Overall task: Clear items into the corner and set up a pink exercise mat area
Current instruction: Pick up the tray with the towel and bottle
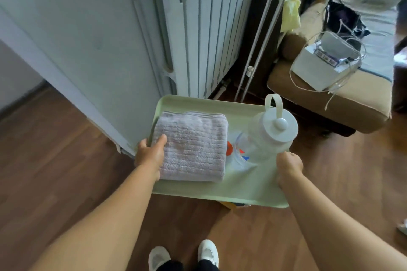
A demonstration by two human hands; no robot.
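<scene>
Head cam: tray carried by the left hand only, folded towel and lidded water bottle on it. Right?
Not quite. The head view shows both hands on the pale green tray: the left hand grips its left edge, the right hand its right edge. The folded towel and lidded water bottle are on it.

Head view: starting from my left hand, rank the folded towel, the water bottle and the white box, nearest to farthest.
1. towel: left on the tray, under the thumb of the left hand.
2. bottle: right side of the tray.
3. white box: off the tray, on the brown seat at far right.
</scene>
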